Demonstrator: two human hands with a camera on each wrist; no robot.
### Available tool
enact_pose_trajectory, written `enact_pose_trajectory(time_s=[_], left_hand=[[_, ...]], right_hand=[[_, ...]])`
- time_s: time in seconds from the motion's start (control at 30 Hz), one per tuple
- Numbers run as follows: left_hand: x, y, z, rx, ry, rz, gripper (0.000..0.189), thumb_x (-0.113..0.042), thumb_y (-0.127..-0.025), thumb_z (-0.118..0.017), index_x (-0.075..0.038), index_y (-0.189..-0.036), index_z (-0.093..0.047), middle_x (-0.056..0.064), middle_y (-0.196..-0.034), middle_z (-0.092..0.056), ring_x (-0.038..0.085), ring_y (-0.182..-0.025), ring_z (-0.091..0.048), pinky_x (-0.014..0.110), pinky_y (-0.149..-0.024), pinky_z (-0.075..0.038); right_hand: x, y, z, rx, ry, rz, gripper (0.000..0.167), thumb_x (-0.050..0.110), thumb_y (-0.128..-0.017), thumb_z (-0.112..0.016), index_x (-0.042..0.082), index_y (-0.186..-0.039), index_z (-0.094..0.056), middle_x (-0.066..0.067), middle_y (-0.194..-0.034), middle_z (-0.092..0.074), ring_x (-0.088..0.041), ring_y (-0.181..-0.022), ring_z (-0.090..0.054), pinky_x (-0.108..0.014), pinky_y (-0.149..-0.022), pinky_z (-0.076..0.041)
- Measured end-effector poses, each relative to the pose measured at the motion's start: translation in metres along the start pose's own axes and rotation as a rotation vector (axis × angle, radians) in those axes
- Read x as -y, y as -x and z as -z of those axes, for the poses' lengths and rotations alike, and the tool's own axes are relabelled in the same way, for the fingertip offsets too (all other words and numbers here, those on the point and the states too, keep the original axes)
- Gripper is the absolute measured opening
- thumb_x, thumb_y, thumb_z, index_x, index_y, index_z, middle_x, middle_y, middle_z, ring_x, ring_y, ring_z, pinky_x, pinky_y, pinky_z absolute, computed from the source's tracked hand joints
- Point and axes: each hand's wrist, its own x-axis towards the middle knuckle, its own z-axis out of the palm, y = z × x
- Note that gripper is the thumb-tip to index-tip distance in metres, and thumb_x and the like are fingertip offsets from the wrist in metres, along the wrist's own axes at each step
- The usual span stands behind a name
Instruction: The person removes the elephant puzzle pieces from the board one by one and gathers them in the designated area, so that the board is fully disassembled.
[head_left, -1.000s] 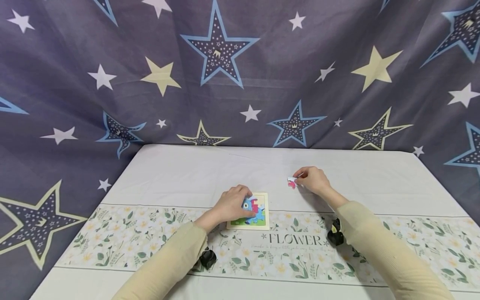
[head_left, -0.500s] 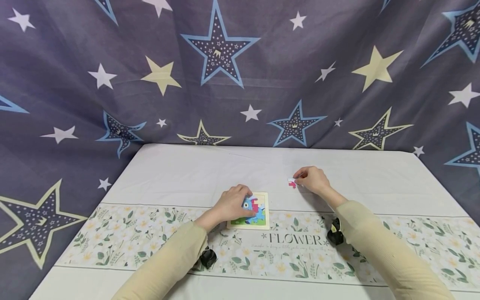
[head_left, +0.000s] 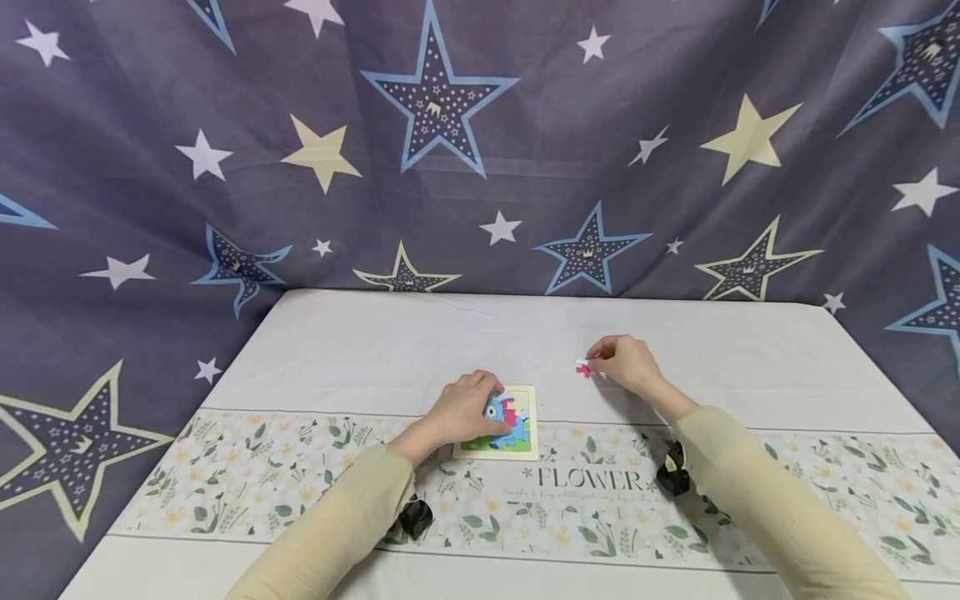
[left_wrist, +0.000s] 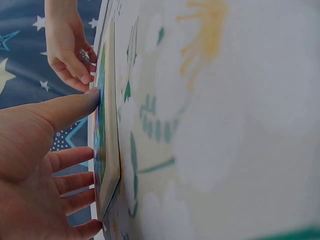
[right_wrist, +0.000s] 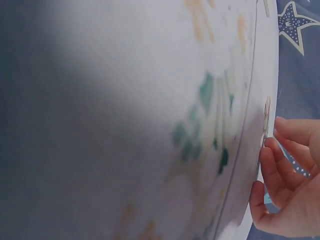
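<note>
A square jigsaw puzzle with a pale wooden frame (head_left: 534,435) lies flat on the table, showing a blue cartoon animal with pink and green parts. My left hand (head_left: 463,410) rests over its left side, covering that part. In the left wrist view the thumb (left_wrist: 75,107) presses the picture, and the spread fingertips (left_wrist: 89,179) touch the frame. Farther back to the right, my right hand (head_left: 628,363) pinches a small pink-and-white puzzle piece (head_left: 582,367) close over the white cloth. Seen edge-on in the right wrist view, thin flat pieces (right_wrist: 267,107) lie at the fingertips.
A white tablecloth (head_left: 390,342) with a floral band (head_left: 300,475) and the word FLOWER covers the table. Behind it hangs a dark curtain (head_left: 480,208) with stars. Black wrist devices (head_left: 416,517) sit under both forearms.
The pink-and-white piece has turned slightly in the right fingers, and its visible pink shape differs. The left hand and the framed puzzle have stayed in place.
</note>
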Motion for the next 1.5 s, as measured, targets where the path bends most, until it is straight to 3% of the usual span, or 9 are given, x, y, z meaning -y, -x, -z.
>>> enact_pose_trajectory(time_s=[0.3, 0.87, 1.5], left_hand=[[0.001, 0.001, 0.001, 0.003, 0.006, -0.011, 0.055, -0.04, -0.077, -0.069, -0.009, -0.119, -0.051, 0.009, -0.125, -0.048, 0.027, -0.114, -0.045, 0.049, -0.096, -0.034], [0.006, 0.003, -0.001, 0.024, 0.018, -0.056, 0.061, -0.043, -0.075, -0.069, -0.011, -0.122, -0.048, 0.009, -0.13, -0.043, 0.028, -0.12, -0.04, 0.051, -0.1, -0.029], [0.007, 0.004, -0.001, 0.071, -0.051, -0.06, 0.077, -0.054, -0.073, -0.067, -0.011, -0.13, -0.039, 0.012, -0.139, -0.034, 0.03, -0.129, -0.031, 0.054, -0.103, -0.023]], right_hand=[[0.016, 0.008, -0.002, 0.009, -0.048, 0.062, 0.016, 0.018, -0.082, -0.066, 0.006, -0.092, -0.069, -0.006, -0.078, -0.067, -0.015, -0.065, -0.057, -0.025, -0.055, -0.042], [0.043, 0.021, -0.017, 0.055, -0.086, 0.139, 0.011, 0.014, -0.078, -0.068, 0.009, -0.088, -0.07, 0.002, -0.075, -0.065, -0.011, -0.067, -0.055, -0.027, -0.065, -0.044], [0.069, 0.038, -0.034, 0.202, -0.132, 0.26, 0.013, 0.012, -0.077, -0.069, 0.01, -0.09, -0.069, 0.004, -0.076, -0.065, -0.009, -0.066, -0.056, -0.024, -0.062, -0.046]])
